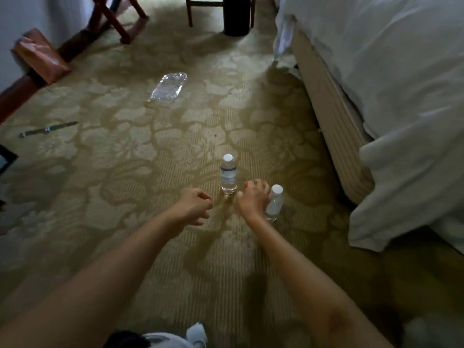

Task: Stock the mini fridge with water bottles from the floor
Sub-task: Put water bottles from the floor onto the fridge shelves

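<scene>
Two small clear water bottles with white caps stand upright on the patterned carpet. The farther bottle [228, 175] stands free, just beyond and between my hands. The nearer bottle [275, 200] is partly hidden behind the edge of my right hand [253, 198], which hovers beside it with curled fingers and its thumb on the side away from the bottle. My left hand [194, 205] hangs over the carpet left of the bottles, fingers loosely curled and holding nothing. No fridge is in view.
A bed with white bedding [389, 96] fills the right side. Crumpled clear plastic wrap [168, 87] and a thin dark stick-like object [47, 129] lie on the carpet. A black bin [236, 16], chair legs, a wooden rack and a brown bag [40, 55] stand farther back.
</scene>
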Motion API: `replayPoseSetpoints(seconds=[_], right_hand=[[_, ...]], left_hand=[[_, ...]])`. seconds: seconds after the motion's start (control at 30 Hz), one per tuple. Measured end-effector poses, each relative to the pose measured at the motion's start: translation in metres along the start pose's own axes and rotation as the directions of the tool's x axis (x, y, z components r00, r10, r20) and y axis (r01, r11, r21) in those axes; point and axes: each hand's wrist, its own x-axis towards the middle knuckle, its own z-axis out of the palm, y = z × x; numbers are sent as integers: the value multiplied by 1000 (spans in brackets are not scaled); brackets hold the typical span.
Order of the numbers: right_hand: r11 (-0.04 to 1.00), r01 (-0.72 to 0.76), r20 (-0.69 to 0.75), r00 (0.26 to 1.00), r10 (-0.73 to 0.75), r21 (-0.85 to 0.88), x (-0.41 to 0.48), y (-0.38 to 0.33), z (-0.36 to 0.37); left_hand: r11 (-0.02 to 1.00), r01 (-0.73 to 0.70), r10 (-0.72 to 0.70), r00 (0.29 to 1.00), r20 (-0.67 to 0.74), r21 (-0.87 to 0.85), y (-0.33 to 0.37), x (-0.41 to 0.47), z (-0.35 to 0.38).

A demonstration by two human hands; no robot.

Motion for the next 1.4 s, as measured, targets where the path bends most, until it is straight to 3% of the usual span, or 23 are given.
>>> replayPoseSetpoints(seconds=[0.13,0.27,0.37,0.63,0.77,0.87,1.03,1.27,1.4], right_hand=[[968,-85,0,996,87,-237,28,25,-12],[950,-156,114,975,193,-270,38,35,-16],[951,-108,77,988,136,-291,34,44,-11],[988,4,125,992,16,-152,26,37,-1],[998,45,241,970,-35,-36,19,13,-3],[987,161,389,908,-159,27,5,-28,-3],[920,368,581,722,-376,137,-27,-126,3],[798,541,639,521,-565,265,-81,-260,24],[692,650,639,393,-661,315,-120,-335,41]], left_hand=[[994,-8,1,998,70,105,2,4,11],[990,0,-2,1000,13,138,0,10,3],[989,2,-3,1000,6,148,-3,10,3],[983,-20,10,998,57,182,-34,-4,-10],[992,63,-60,998,-28,113,-59,-8,-38],[993,104,-100,992,-71,48,-73,-12,-56],[990,136,-138,983,-124,-24,-97,-27,-92],[971,123,-182,936,-302,-206,-129,-55,-172],[942,3,-152,895,-419,-336,-145,-74,-235]])
